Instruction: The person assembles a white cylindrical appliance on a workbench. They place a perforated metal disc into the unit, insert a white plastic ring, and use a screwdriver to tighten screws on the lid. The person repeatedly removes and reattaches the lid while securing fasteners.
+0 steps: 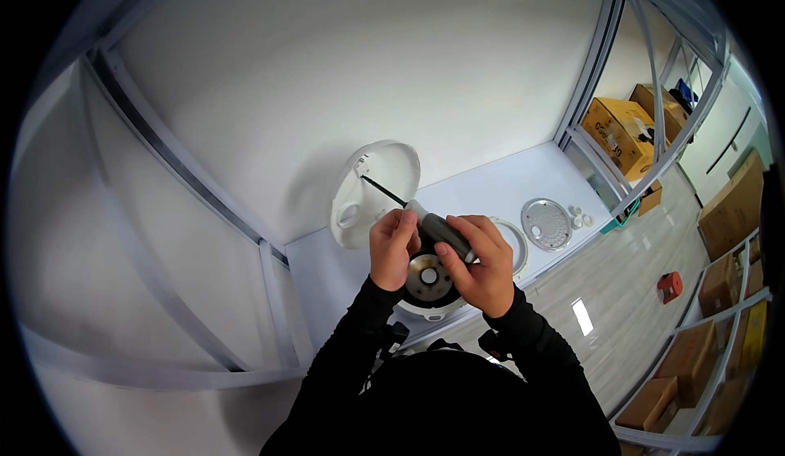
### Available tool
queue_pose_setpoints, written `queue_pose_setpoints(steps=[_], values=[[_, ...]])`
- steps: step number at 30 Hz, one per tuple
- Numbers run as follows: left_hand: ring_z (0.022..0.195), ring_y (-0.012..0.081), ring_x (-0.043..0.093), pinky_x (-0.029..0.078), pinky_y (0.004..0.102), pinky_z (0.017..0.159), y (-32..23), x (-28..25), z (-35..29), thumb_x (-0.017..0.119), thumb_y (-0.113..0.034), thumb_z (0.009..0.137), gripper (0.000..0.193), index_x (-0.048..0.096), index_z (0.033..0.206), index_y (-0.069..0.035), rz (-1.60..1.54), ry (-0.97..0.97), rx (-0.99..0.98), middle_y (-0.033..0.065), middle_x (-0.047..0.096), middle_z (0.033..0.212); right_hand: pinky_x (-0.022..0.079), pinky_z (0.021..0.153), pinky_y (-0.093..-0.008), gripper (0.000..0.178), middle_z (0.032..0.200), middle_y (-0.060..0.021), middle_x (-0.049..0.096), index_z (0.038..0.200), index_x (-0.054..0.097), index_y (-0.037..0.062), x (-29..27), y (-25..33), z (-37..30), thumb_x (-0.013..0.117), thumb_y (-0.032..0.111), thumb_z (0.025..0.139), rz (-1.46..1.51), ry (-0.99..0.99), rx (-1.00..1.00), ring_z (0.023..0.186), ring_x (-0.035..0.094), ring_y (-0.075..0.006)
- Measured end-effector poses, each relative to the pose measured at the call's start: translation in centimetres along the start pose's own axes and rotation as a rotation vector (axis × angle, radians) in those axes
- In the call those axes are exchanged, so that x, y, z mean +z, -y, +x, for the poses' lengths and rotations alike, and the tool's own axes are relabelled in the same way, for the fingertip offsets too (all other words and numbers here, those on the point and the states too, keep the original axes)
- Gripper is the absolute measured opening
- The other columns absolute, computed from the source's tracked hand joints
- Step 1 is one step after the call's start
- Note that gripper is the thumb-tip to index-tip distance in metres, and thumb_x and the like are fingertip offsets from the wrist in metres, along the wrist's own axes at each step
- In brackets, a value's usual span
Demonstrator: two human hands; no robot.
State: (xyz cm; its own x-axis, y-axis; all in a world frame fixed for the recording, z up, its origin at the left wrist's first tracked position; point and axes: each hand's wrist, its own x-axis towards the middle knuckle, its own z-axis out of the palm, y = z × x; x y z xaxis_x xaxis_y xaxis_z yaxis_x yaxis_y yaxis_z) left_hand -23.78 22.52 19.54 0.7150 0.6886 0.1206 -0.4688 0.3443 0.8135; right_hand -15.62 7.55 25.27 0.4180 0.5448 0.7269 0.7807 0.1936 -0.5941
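Head view, looking down on a white table (491, 190) set against a white wall panel, framed by pale metal struts that bend toward the rim of the picture. To the right of the table the floor is grey wood-pattern, with a small red object (670, 286) on it; brown cardboard boxes (621, 133) are stacked beyond the table's far end and along the shelving at the right edge.

On the table stands a round white appliance body (429, 292) (a cooker-like base, its dark interior and metal centre disc visible between the hands), with its white lid (374, 190) raised upright behind it. Just right of the body lies a white ring (517, 247), partly hidden by the right hand; farther right lie a round perforated metal plate (546, 224) and a few small white pieces (579, 217), apart from one another.

Both hands, in black sleeves, are raised close together over the appliance body. The right hand (482, 264) is wrapped around the grey handle of a screwdriver (425, 220), fingers curled firmly on it. The left hand (393, 247) is closed beside it, its fingertips touching the handle's front end where the dark shaft begins. The shaft slants up and to the left, its tip meeting the inner face of the lid near the lid's upper left edge.
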Motion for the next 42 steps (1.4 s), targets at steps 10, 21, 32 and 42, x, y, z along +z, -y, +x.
queue_pose_setpoints(steps=[10,21,32,42], values=[[0.053,0.0062,0.034,0.027,0.026,0.051,0.5,-0.1,0.3,0.06,-0.029,0.106,0.036,0.05,0.077,-0.011,-0.076,0.038,0.071,-0.0051,0.041,0.063,0.057,0.077,-0.0375,0.04,0.119,-0.0162,0.067,0.118,0.068,0.0017,0.2,-0.1,0.9,0.077,-0.003,0.08,-0.027,0.039,-0.171,0.093,0.068,-0.0323],[0.059,0.0059,0.035,0.029,0.0256,0.054,0.2,0.6,0.6,0.054,-0.035,0.108,0.035,0.054,0.083,-0.011,-0.14,0.052,0.069,-0.0063,0.039,0.069,0.054,0.079,-0.0408,0.04,0.13,-0.0136,0.064,0.121,0.066,0.0028,-0.5,-1.2,1.5,0.07,-0.006,0.082,-0.193,0.174,-0.414,0.098,0.062,-0.0326],[0.066,0.0089,0.042,0.034,0.0267,0.059,0.8,0.9,1.0,0.058,-0.037,0.104,0.037,0.067,0.112,-0.002,-0.33,0.074,-0.088,-0.0047,0.043,0.074,0.057,0.068,-0.0395,0.042,0.116,-0.0195,0.065,0.124,0.061,-0.0003,-0.4,-0.6,0.7,0.076,0.0,0.085,-0.077,0.142,0.005,0.088,0.068,-0.0392],[0.067,0.008,0.042,0.037,0.0264,0.062,0.6,1.6,1.0,0.057,-0.036,0.105,0.033,0.065,0.105,-0.004,-0.213,0.031,-0.013,-0.0043,0.042,0.076,0.056,0.081,-0.0421,0.051,0.114,-0.0196,0.065,0.128,0.057,0.0009,-0.6,0.4,0.8,0.074,-0.005,0.08,0.012,0.132,0.295,0.099,0.066,-0.0389]])
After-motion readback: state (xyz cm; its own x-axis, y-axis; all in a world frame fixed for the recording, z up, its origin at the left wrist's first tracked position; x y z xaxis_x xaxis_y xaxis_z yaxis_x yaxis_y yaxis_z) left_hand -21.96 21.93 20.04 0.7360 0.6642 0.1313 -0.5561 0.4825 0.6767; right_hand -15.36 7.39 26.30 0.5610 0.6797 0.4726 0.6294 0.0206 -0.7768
